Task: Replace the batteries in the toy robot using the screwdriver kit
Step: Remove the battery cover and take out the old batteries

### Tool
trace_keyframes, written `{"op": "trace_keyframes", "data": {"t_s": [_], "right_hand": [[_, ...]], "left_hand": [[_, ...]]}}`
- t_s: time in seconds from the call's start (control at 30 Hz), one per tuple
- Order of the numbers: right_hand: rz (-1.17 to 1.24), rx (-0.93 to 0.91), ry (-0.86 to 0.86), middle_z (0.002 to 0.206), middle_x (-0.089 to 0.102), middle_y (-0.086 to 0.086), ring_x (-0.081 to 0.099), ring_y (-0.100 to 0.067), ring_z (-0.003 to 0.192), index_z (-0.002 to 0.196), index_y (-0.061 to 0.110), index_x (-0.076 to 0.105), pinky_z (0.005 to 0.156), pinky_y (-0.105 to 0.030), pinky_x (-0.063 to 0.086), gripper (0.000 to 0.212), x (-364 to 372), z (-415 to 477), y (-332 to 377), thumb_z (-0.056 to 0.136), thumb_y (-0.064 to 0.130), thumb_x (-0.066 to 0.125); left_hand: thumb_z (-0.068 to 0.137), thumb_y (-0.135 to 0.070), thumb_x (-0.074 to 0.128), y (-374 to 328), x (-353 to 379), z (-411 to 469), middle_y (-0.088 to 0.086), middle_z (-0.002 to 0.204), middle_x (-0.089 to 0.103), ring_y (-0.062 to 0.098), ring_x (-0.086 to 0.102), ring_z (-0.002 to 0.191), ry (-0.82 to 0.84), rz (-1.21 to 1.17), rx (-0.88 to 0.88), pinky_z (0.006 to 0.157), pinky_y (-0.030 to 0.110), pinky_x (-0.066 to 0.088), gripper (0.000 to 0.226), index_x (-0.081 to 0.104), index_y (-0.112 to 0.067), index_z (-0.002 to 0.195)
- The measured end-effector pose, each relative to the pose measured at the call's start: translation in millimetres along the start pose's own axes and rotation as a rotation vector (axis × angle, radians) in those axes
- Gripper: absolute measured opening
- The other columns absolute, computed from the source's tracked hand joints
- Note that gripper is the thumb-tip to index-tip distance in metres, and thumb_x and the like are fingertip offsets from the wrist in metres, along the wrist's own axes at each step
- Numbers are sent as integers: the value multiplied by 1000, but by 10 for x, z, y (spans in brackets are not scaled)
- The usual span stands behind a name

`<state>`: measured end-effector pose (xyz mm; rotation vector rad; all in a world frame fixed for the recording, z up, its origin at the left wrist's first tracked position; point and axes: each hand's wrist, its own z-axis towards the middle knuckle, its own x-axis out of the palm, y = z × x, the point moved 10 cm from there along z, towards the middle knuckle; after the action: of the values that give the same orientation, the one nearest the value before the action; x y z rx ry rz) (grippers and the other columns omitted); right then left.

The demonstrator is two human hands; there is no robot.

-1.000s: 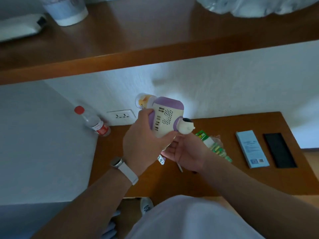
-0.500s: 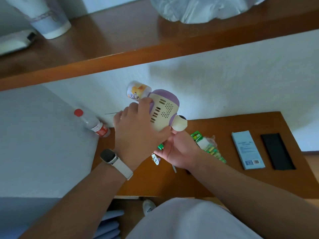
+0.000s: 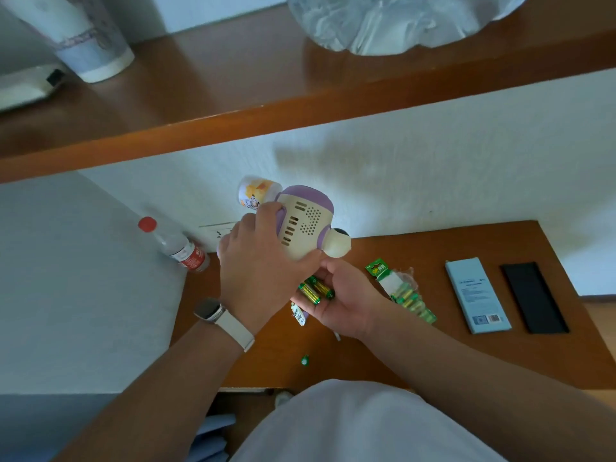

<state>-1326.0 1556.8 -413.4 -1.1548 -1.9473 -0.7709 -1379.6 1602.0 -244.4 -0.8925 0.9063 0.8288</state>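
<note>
My left hand (image 3: 256, 265) grips the cream and purple toy robot (image 3: 305, 221) and holds it tilted above the wooden table (image 3: 466, 355). Directly under the toy, my right hand (image 3: 346, 301) is cupped palm up with green and gold batteries (image 3: 315, 290) lying in it. A pack of green batteries (image 3: 401, 291) rests on the table just right of my right hand. One small green piece (image 3: 304, 360) lies on the table near the front edge. The light blue screwdriver kit box (image 3: 476, 295) and its black tray (image 3: 533, 296) lie further right.
A clear bottle with a red cap (image 3: 173, 243) lies against the wall at the table's left back corner. A wooden shelf (image 3: 266, 105) overhangs, carrying a paper cup (image 3: 83, 38) and a plastic bag (image 3: 393, 18). A small tag (image 3: 299, 315) hangs beneath the toy.
The toy tilted further over in my left hand. My right hand opened beneath it, and batteries now lie in its palm. The head camera shifted.
</note>
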Motion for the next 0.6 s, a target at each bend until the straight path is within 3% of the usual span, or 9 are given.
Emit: {"op": "trace_keyframes", "data": {"t_s": [0.27, 0.4, 0.53, 0.6], "right_hand": [[-101, -39, 16, 135, 61, -18, 65, -37, 113, 127, 5, 62, 91, -49, 56, 35, 66, 199, 19, 93, 13, 65], [-181, -73, 60, 129, 65, -14, 62, -32, 119, 126, 12, 66, 84, -41, 59, 29, 166, 216, 124, 98, 20, 57], [-176, -100, 88, 129, 66, -11, 62, -29, 121, 127, 17, 65, 101, -43, 50, 36, 205, 256, 116, 95, 30, 58], [-200, -110, 98, 126, 68, -9, 66, -26, 113, 120, 19, 70, 100, -43, 49, 38, 215, 267, 102, 86, 33, 64]], "left_hand": [[65, -66, 72, 236, 30, 108, 6, 112, 60, 24, 57, 103, -5, -162, 5, 81, 49, 55, 88, 49, -14, 132], [66, -55, 82, 134, 11, 166, 11, 106, 64, 27, 60, 96, -42, -146, 156, 71, 46, 56, 80, 54, -10, 127], [71, -53, 79, 22, 3, 166, 14, 108, 68, 30, 63, 96, -48, -131, 290, 73, 46, 57, 74, 57, -6, 124], [71, -49, 82, 29, 5, 162, 15, 109, 68, 32, 64, 97, -56, -122, 322, 75, 50, 56, 72, 59, -4, 122]]}}
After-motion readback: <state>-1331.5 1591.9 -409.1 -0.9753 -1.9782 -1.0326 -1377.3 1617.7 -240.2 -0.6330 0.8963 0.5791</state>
